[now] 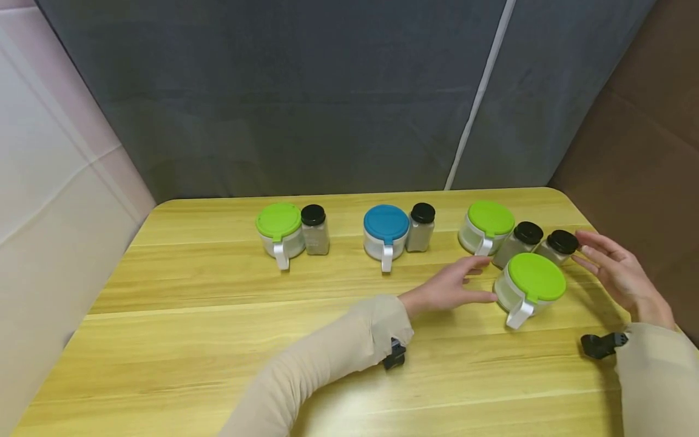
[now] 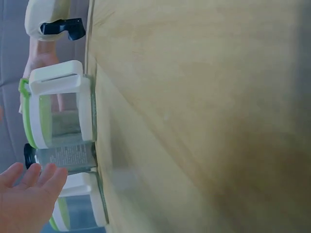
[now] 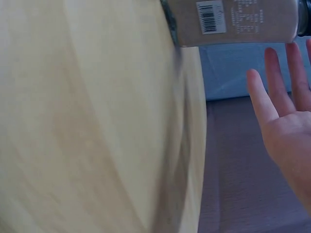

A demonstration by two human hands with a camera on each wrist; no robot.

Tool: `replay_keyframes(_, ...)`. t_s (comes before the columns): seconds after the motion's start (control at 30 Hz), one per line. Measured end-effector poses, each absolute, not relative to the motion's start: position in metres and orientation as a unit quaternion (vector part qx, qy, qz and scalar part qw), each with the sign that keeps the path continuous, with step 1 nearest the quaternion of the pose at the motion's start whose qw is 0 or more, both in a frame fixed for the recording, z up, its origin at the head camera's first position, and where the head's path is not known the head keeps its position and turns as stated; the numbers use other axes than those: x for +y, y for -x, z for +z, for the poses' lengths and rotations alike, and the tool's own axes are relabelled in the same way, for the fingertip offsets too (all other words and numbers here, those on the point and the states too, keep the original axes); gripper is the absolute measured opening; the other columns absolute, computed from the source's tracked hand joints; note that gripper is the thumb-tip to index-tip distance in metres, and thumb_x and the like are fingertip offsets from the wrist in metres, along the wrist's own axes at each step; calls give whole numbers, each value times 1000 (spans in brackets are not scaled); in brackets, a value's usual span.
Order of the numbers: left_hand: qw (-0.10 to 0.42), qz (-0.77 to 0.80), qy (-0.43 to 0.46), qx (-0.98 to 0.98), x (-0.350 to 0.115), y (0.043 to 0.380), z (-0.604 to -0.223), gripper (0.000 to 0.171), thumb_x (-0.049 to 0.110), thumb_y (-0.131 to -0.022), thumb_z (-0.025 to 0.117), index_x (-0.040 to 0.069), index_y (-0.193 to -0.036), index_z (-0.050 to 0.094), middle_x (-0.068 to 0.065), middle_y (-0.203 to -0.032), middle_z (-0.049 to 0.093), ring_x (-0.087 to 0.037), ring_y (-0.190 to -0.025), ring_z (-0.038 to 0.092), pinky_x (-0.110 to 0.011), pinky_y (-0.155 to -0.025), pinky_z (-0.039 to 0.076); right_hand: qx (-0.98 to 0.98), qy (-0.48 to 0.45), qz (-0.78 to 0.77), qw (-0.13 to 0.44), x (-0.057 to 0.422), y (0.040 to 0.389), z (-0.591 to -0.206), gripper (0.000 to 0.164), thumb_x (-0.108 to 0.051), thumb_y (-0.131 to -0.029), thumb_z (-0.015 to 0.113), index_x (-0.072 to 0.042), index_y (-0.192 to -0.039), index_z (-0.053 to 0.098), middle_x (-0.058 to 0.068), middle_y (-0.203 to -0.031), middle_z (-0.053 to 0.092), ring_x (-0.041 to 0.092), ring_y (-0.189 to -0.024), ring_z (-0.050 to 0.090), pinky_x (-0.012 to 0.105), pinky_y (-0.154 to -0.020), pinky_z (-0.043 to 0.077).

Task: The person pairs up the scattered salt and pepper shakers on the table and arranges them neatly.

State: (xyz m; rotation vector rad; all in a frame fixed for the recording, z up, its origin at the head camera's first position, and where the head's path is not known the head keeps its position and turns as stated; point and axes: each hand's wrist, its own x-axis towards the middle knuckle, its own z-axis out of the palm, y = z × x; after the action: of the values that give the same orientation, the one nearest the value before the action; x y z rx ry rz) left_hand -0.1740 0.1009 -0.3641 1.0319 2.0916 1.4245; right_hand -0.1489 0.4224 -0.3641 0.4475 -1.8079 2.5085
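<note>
At the front of the right-hand group stands a green-lidded glass jar with a white handle (image 1: 535,278). My left hand (image 1: 445,287) is at its left side, fingers spread and thumb tip close by the jar's wall. Just behind this jar, a black-capped seasoning bottle (image 1: 561,244) stands next to my right hand (image 1: 622,273), whose fingertips are right at its cap. In the right wrist view, the straight fingers are spread near the bottle (image 3: 238,22), which has a barcode label. Neither hand grips anything. The bottle's lower part is hidden by the front jar in the head view.
Behind these stand another black-capped bottle (image 1: 519,243) and a second green-lidded jar (image 1: 488,227). A blue-lidded jar (image 1: 385,230) and bottle (image 1: 421,227) pair up mid-table; another green-lidded jar (image 1: 280,230) and bottle (image 1: 315,230) stand left. Cloth walls (image 1: 327,109) border the wooden table (image 1: 191,291).
</note>
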Motion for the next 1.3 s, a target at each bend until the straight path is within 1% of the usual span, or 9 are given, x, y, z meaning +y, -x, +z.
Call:
replay_keyframes(0.1, 200, 508, -369, 753, 106, 175, -367, 66, 24, -81, 65, 8, -136, 31, -2, -134, 36, -9, -117, 38, -20, -93, 32, -576, -140, 805, -5, 424, 149, -367, 39, 12, -91, 31, -1, -122, 50, 0, -122, 45, 9, -108, 46, 24, -85, 42)
replay_keyframes(0.17, 200, 506, -367, 755, 109, 177, -368, 66, 24, -82, 64, 9, -136, 30, -1, -134, 35, -9, -117, 38, -20, -93, 32, -566, -145, 811, -18, 425, 149, -369, 40, 12, -91, 30, -2, -123, 49, 1, -122, 46, 11, -107, 48, 25, -85, 42)
replay_keyframes(0.27, 194, 498, -367, 762, 114, 179, -368, 66, 25, -82, 64, 12, -136, 30, 1, -135, 34, -10, -117, 38, -19, -93, 31, -550, -168, 818, -36, 428, 150, -372, 42, 13, -91, 26, -1, -124, 47, 4, -121, 48, 14, -107, 49, 27, -87, 40)
replay_keyframes(0.43, 192, 484, -367, 771, 124, 182, -364, 67, 26, -81, 65, 13, -137, 29, 2, -137, 32, -12, -117, 39, -19, -92, 32, -546, -210, 809, -57, 430, 151, -375, 44, 14, -91, 21, 1, -127, 42, 6, -123, 47, 15, -111, 46, 28, -89, 38)
replay_keyframes(0.67, 203, 472, -364, 777, 133, 188, -363, 69, 27, -80, 66, 14, -137, 29, 2, -137, 32, -12, -118, 38, -16, -93, 30, -536, -218, 813, -61, 429, 151, -379, 45, 15, -91, 20, 1, -127, 43, 6, -123, 47, 14, -111, 46, 29, -90, 38)
replay_keyframes(0.73, 204, 471, -363, 777, 135, 190, -363, 70, 26, -80, 67, 14, -137, 29, 0, -136, 34, -13, -117, 39, -16, -93, 29, -533, -217, 815, -61, 429, 152, -380, 45, 15, -91, 19, 1, -126, 44, 6, -123, 48, 15, -111, 46, 29, -89, 39)
replay_keyframes(0.97, 208, 470, -359, 779, 140, 194, -365, 73, 25, -75, 71, 11, -135, 32, 1, -135, 35, -10, -118, 36, -16, -93, 29, -529, -216, 818, -63, 428, 156, -381, 45, 15, -91, 20, 1, -126, 44, 7, -123, 48, 15, -111, 46, 29, -90, 38)
replay_keyframes(1.1, 219, 482, -354, 771, 144, 195, -366, 76, 24, -74, 72, 13, -136, 30, 3, -136, 32, -8, -120, 33, -17, -94, 27, -533, -215, 816, -65, 427, 157, -381, 44, 15, -91, 22, 0, -125, 44, 7, -122, 49, 15, -111, 46, 28, -90, 38)
replay_keyframes(1.3, 242, 518, -332, 750, 148, 194, -367, 78, 18, -75, 72, 16, -138, 25, 3, -137, 30, -9, -120, 33, -18, -95, 26, -525, -223, 818, -75, 427, 160, -381, 44, 14, -91, 21, 0, -125, 44, 7, -122, 50, 15, -110, 47, 29, -89, 39)
